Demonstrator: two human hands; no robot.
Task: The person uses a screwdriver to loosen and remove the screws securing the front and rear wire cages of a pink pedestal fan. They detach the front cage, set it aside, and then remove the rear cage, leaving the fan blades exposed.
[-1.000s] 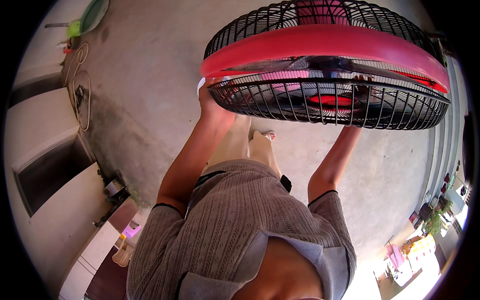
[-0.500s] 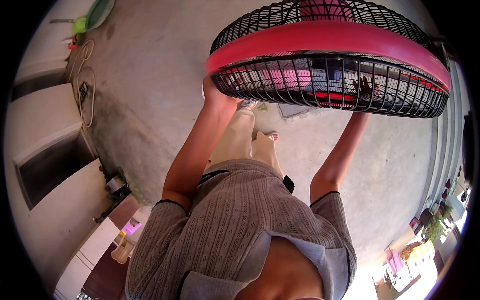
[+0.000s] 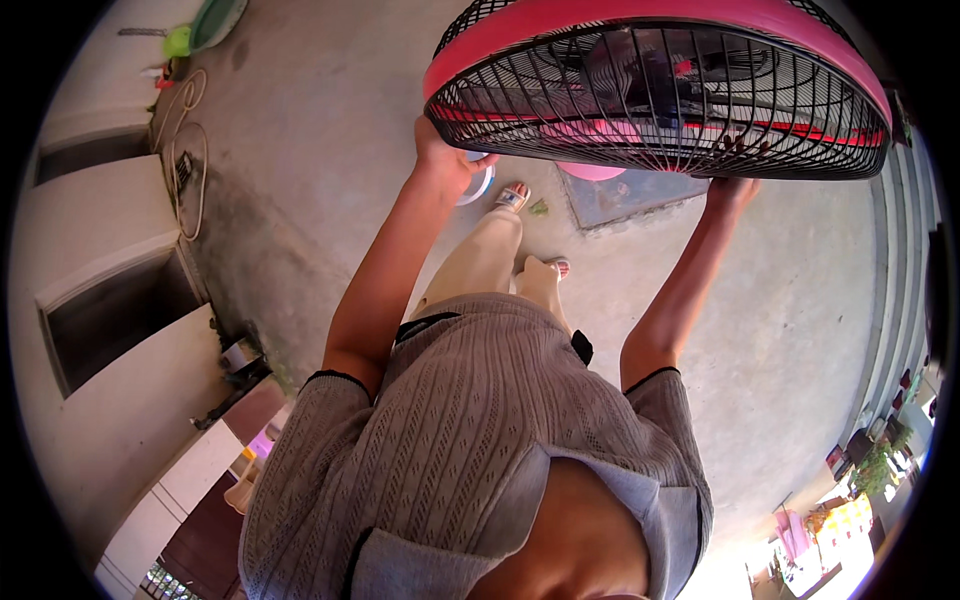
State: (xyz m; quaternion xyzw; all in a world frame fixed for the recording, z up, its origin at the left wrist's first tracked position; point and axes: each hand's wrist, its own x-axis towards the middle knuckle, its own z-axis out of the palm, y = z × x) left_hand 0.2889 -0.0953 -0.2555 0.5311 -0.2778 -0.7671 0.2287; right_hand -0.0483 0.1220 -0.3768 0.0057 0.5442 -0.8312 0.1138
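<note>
Filling the upper right of the view, a fan (image 3: 655,95) with a black wire cage and a pink rim (image 3: 650,14) stands tilted between the person's two hands. The left hand (image 3: 445,158) is at the cage's lower left edge, thumb pointing right; its fingers are mostly hidden, so I cannot tell how its grip closes. The right hand (image 3: 735,188) meets the lower edge on the other side, its fingers showing dimly through the wires; whether that grip pinches them, I cannot tell. Beneath the fan a pink round thing (image 3: 592,172) overlaps a grey slab (image 3: 610,208) on the concrete floor (image 3: 780,290). A sandalled foot (image 3: 513,197) is near the slab, and a green basin (image 3: 216,22) is at upper left.
</note>
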